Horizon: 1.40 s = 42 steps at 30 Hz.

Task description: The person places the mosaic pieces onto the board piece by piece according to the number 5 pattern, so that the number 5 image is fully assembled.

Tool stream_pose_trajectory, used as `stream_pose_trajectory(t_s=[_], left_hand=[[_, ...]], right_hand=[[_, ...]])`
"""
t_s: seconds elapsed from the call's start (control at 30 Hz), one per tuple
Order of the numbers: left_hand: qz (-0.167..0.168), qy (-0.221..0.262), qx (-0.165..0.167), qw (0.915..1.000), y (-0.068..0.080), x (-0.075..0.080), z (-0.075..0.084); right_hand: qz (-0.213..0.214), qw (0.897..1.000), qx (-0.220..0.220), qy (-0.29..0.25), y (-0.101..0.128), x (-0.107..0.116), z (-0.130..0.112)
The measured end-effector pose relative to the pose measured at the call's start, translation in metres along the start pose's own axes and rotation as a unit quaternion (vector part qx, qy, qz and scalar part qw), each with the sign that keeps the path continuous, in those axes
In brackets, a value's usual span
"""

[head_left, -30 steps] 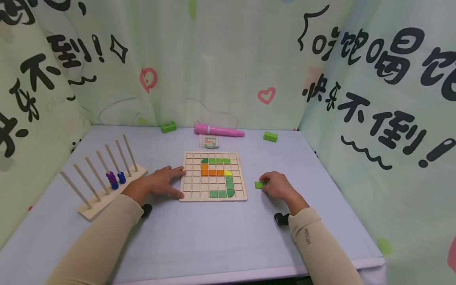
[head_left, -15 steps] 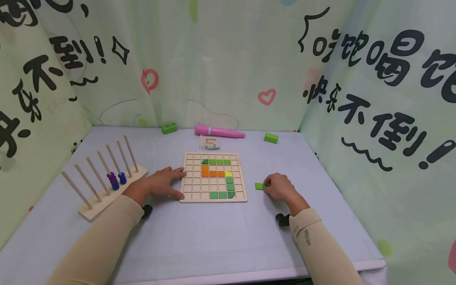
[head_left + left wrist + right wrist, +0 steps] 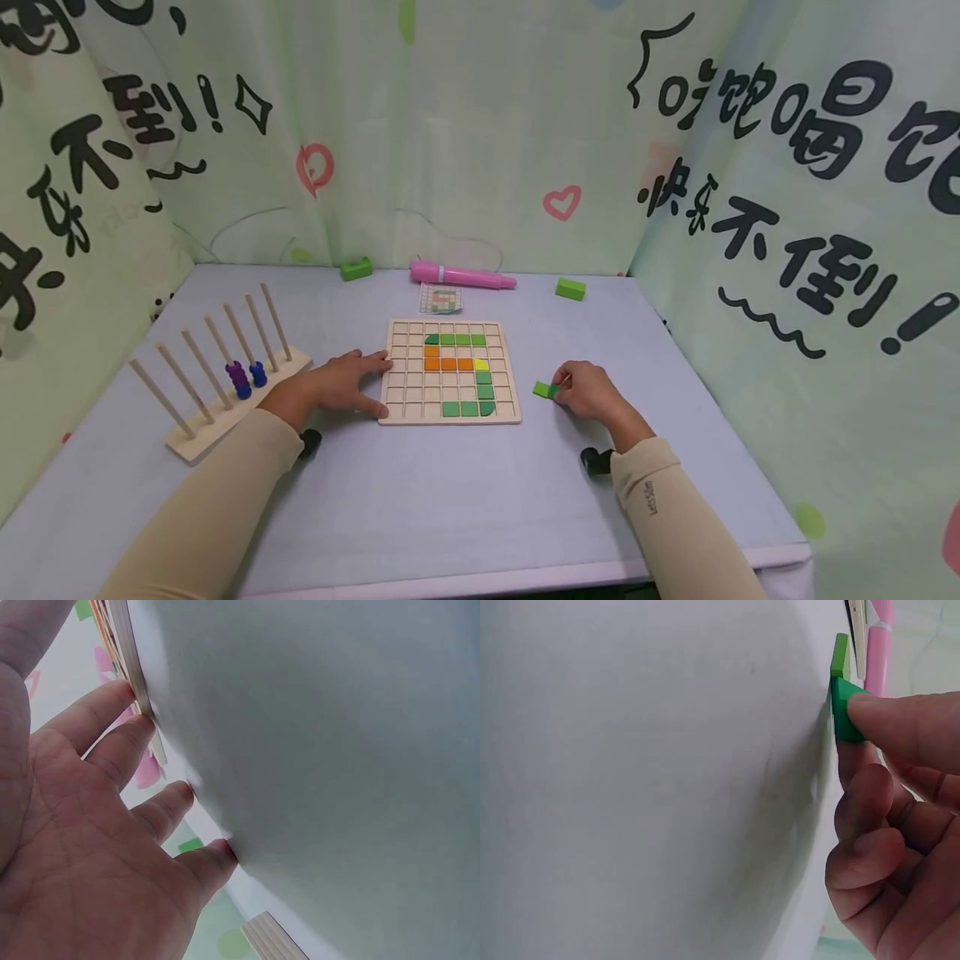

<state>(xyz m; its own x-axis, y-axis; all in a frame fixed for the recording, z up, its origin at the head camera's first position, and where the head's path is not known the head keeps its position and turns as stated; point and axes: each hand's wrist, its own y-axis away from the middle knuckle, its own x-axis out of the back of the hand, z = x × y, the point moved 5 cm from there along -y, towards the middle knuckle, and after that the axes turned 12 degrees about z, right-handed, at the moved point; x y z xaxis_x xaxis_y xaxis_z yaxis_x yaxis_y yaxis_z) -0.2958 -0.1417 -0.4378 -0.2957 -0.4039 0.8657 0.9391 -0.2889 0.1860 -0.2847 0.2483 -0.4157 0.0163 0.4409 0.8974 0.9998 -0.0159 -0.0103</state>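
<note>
A wooden grid board lies mid-table, with green, orange and yellow tiles in some of its squares. My left hand has its fingers spread, and its thumb and fingertips touch the board's left edge. To the right of the board, my right hand pinches a dark green tile between thumb and fingers, low over the table. A light green tile lies right against it on the board side, its end meeting the dark tile in the right wrist view. My fingers cover part of the dark tile.
A wooden peg stand with purple and blue pieces stands at the left, near my left forearm. At the back lie a pink pen, a patterned card, and two green blocks. Printed curtains surround the table.
The light green tile has shifted slightly left and turned a little, with my right hand's fingers moving slightly at the dark green tile. My left hand stays at the board's edge.
</note>
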Motion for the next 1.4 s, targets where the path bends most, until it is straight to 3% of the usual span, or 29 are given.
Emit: stream_pose_trajectory(t_s=[0.53, 1.4], left_hand=[[-0.002, 0.005, 0.009, 0.9999, -0.003, -0.002, -0.002], [0.001, 0.001, 0.01, 1.0, -0.004, -0.002, -0.004]], right_hand=[[0.001, 0.996, 0.026, -0.081, 0.005, -0.008, -0.031], [-0.048, 0.987, 0.126, -0.09, 0.012, -0.044, -0.11]])
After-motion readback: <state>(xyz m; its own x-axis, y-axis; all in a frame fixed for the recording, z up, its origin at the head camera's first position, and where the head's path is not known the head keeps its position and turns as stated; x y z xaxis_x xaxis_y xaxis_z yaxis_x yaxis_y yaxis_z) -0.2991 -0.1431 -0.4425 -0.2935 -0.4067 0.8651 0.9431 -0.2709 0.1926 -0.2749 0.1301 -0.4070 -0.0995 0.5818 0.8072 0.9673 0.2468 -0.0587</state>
